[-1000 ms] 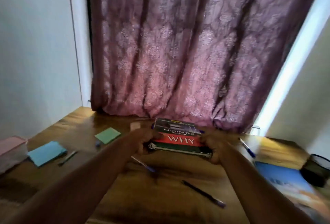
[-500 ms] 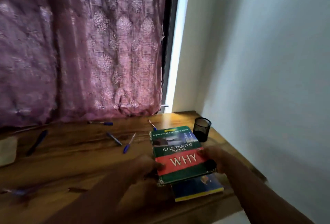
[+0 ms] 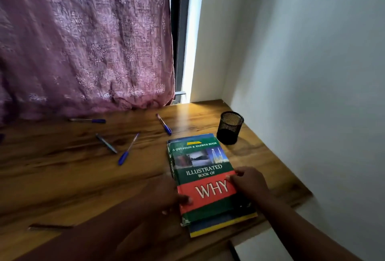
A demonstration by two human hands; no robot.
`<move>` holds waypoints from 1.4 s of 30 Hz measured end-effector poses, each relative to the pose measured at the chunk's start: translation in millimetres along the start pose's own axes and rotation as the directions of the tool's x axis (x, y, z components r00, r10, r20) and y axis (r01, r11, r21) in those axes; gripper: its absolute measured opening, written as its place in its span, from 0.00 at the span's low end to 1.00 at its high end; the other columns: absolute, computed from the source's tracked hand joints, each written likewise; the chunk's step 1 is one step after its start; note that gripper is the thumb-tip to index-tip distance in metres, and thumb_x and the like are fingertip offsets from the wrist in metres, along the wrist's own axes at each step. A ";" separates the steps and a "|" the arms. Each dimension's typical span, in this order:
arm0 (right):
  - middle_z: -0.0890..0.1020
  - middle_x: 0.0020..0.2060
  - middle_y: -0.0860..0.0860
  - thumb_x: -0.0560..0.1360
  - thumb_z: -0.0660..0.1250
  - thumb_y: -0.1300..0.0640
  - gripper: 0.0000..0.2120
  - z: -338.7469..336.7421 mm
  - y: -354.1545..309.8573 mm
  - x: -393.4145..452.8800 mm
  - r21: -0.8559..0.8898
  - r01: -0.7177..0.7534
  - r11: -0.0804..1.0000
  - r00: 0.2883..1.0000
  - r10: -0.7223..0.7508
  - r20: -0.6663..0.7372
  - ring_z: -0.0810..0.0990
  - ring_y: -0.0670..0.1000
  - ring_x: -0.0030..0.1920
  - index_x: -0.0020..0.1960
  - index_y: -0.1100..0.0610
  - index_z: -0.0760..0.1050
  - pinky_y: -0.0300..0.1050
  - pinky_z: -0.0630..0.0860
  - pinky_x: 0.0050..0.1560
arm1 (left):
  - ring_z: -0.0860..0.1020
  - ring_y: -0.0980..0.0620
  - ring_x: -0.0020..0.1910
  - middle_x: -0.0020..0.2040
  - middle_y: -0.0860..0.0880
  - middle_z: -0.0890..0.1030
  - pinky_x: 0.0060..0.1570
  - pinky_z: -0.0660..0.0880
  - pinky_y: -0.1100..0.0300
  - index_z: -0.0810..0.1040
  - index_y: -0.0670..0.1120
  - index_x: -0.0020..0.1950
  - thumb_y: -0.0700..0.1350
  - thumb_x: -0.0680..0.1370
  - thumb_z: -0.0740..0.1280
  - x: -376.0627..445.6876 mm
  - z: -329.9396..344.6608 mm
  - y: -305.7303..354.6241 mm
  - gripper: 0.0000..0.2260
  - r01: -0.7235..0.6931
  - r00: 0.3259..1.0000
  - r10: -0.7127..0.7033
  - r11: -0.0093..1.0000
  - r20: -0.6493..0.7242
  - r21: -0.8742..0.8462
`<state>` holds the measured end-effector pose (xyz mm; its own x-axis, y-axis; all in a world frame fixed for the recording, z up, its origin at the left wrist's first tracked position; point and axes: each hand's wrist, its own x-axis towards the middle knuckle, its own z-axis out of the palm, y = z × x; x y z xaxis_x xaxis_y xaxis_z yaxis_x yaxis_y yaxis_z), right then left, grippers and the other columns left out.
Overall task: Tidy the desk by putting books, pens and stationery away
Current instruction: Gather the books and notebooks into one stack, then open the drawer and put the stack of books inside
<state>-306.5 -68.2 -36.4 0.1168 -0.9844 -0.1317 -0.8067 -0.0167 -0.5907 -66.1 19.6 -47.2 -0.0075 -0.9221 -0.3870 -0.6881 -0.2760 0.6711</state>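
The green and red "Illustrated Book of Why" (image 3: 205,179) lies flat on a blue book with a yellow edge (image 3: 220,226) at the right end of the wooden desk (image 3: 62,177). My left hand (image 3: 166,196), blurred, grips the top book's left edge. My right hand (image 3: 248,181) holds its right edge with fingertips on the cover. A black mesh pen cup (image 3: 230,127) stands empty just behind the books. Loose pens lie to the left: a blue pen (image 3: 127,152), a dark pen (image 3: 106,146), one near the cup (image 3: 164,124) and one by the curtain (image 3: 91,120).
A purple patterned curtain (image 3: 83,42) hangs along the desk's back edge. White walls close the right corner. The desk's right and front edges run close to the book stack. Another dark pen (image 3: 50,226) lies near the front left.
I carried the green book from the desk's middle to its right end and lowered it onto the blue book. The view swung right and tilted down.
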 end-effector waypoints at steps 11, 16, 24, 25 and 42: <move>0.82 0.34 0.50 0.75 0.67 0.52 0.08 -3.3 44.5 -34.1 0.488 0.098 0.867 0.988 -0.025 -0.153 0.79 0.52 0.36 0.40 0.53 0.81 0.48 0.77 0.40 | 0.73 0.54 0.26 0.31 0.49 0.78 0.24 0.66 0.65 0.76 0.46 0.42 0.52 0.77 0.66 -67.7 23.8 -7.8 0.11 0.164 0.924 -0.381 0.445 -0.020 -0.880; 0.78 0.21 0.49 0.77 0.62 0.58 0.15 9.7 91.7 -101.1 0.911 -0.354 0.212 0.934 0.135 0.331 0.75 0.45 0.20 0.34 0.57 0.80 0.36 0.72 0.22 | 0.82 0.47 0.31 0.37 0.46 0.84 0.30 0.77 0.60 0.85 0.43 0.40 0.49 0.72 0.64 -159.3 70.0 -45.4 0.13 0.128 0.919 -0.358 -0.122 0.164 -0.984; 0.83 0.28 0.58 0.79 0.58 0.55 0.13 83.1 144.1 -108.7 0.605 -0.780 -0.163 0.569 0.217 0.793 0.81 0.57 0.36 0.48 0.64 0.75 0.48 0.79 0.34 | 0.76 0.40 0.50 0.60 0.40 0.75 0.33 0.80 0.53 0.74 0.38 0.53 0.55 0.79 0.59 -167.2 176.3 -98.5 0.19 -0.159 0.677 -0.706 -0.417 0.209 -0.895; 0.83 0.33 0.59 0.78 0.61 0.55 0.12 91.8 144.9 -105.1 0.608 -0.777 -0.164 0.576 0.203 0.791 0.80 0.57 0.39 0.51 0.64 0.74 0.49 0.78 0.35 | 0.75 0.38 0.55 0.63 0.38 0.72 0.39 0.80 0.52 0.72 0.37 0.59 0.60 0.79 0.58 -158.6 181.6 -103.2 0.26 -0.193 0.669 -0.715 -0.431 0.203 -0.882; 0.78 0.52 0.57 0.39 0.81 0.48 0.62 136.0 173.0 -103.3 0.742 -0.614 -0.269 0.756 0.072 0.651 0.75 0.58 0.43 0.72 0.54 0.66 0.49 0.73 0.48 | 0.77 0.43 0.55 0.55 0.41 0.79 0.59 0.73 0.55 0.72 0.38 0.63 0.74 0.69 0.58 -131.4 224.8 -118.0 0.42 -0.471 0.754 -0.656 -0.507 -0.031 -0.722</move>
<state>-379.3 54.5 -233.2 0.4076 -0.6311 -0.6600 0.5754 0.7387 -0.3510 -147.1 234.3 -217.7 0.4684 -0.5221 -0.7127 0.8762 0.3782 0.2987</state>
